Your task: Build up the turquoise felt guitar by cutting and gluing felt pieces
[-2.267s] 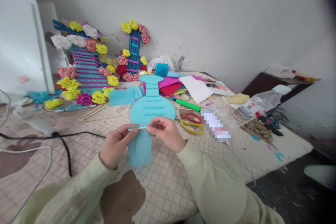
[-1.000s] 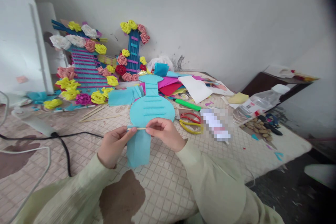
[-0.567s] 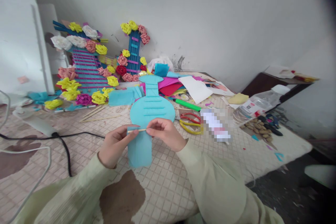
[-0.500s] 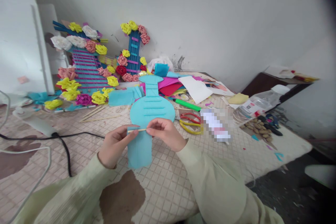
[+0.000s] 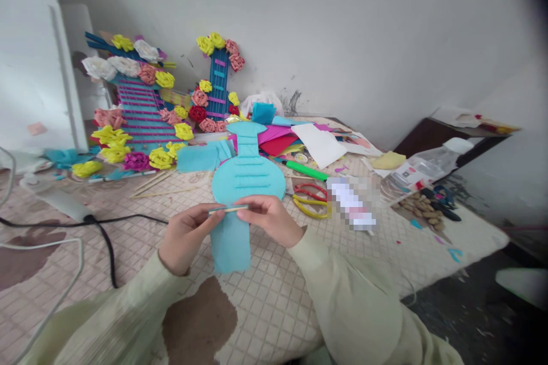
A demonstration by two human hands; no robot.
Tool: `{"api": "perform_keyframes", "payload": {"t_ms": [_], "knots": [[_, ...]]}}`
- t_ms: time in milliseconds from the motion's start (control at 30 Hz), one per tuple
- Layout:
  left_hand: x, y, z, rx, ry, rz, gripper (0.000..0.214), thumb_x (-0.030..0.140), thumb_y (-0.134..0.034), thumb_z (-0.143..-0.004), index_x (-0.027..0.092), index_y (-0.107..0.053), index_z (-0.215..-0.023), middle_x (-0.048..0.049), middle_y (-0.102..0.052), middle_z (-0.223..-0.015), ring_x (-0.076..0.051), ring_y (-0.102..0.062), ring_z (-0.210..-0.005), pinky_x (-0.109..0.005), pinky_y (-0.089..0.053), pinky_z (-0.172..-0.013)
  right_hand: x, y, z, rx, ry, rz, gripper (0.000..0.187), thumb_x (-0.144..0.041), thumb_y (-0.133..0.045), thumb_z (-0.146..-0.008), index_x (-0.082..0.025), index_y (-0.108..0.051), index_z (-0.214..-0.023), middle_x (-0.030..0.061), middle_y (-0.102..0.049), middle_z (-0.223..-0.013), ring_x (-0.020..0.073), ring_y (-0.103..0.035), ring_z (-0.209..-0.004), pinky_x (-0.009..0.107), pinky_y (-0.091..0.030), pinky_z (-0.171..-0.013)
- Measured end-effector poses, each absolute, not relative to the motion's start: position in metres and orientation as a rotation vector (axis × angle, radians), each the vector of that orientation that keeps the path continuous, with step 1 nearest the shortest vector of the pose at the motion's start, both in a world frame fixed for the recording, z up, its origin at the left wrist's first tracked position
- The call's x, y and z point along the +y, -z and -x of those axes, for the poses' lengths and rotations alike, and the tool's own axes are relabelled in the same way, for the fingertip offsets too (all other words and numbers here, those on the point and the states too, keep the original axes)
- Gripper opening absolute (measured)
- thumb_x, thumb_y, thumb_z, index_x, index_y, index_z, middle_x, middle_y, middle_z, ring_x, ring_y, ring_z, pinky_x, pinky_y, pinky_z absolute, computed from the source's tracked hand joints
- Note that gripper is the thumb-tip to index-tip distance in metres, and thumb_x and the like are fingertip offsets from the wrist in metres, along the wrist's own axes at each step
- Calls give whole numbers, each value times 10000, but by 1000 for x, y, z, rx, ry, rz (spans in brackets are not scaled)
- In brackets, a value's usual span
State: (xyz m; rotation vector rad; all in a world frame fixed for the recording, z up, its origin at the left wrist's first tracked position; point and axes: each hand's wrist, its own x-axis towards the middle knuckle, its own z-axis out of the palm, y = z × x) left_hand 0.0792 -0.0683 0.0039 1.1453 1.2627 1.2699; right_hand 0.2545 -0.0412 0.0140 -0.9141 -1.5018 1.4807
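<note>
Between my two hands hangs a strip of light blue crepe paper (image 5: 231,245), with a thin wooden stick (image 5: 230,210) lying across its top edge. My left hand (image 5: 188,235) pinches the left end of stick and paper between thumb and fingers. At the right end, my right hand (image 5: 270,218) pinches them the same way. Just beyond my fingertips lies a blue guitar-shaped cutout (image 5: 249,178) with several raised ridges across its body and neck.
Red and yellow-handled scissors (image 5: 311,208), a green pen-like tool (image 5: 306,170) and a plastic bottle (image 5: 428,168) lie to the right. Flower-trimmed guitar shapes (image 5: 143,108) lean on the wall. At left are a white glue gun (image 5: 57,199) with a black cable and loose sticks (image 5: 154,182).
The paper's top edge now lies closer around the stick, with less paper above it. My right fingers have shifted slightly, and the hanging strip has swung a little to the right.
</note>
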Motion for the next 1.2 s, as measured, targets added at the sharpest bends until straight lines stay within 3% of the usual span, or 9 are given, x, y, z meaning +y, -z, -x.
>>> {"api": "perform_keyframes", "payload": {"t_ms": [233, 367, 567, 967, 1200], "knots": [[-70, -12, -83, 1276, -1218, -1243, 276, 365, -715, -607, 195, -688, -822, 9, -631, -574, -150, -567, -577, -236, -430, -504, -40, -11, -255, -1509, -1412, 908, 175, -294, -686, -683, -182, -718, -813, 4, -631, -694, 113, -519, -642, 246, -416, -594], [-71, -14, -84, 1293, -1233, -1296, 249, 347, -716, -586, 195, -692, -782, -19, -680, -680, -172, -597, -655, -251, -453, -562, -42, -11, -254, -1515, -1432, 920, 178, -295, -688, -684, -180, -717, -817, 2, -624, -688, 107, -509, -629, 242, -409, -586], [-72, -13, -84, 1318, -1250, -1290, 238, 344, -706, -604, 184, -699, -780, 15, -631, -550, -109, -492, -491, -218, -379, -466, -43, -13, -254, -1505, -1412, 911, 193, -312, -687, -684, -188, -722, -827, 5, -632, -698, 114, -515, -642, 242, -411, -587], [-70, -7, -80, 1276, -1243, -1261, 240, 378, -692, -644, 185, -709, -784, 48, -542, -465, -65, -380, -434, -184, -316, -412, -43, -14, -254, -1445, -1423, 888, 168, -317, -713, -653, -207, -728, -780, 5, -671, -729, 124, -552, -668, 257, -432, -626], [-72, -11, -82, 1202, -1276, -1273, 226, 320, -700, -639, 189, -700, -823, 30, -610, -538, -79, -468, -480, -188, -379, -447, -42, -15, -255, -1444, -1406, 898, 148, -297, -704, -663, -203, -724, -776, 0, -660, -718, 114, -535, -656, 244, -416, -612]]}}
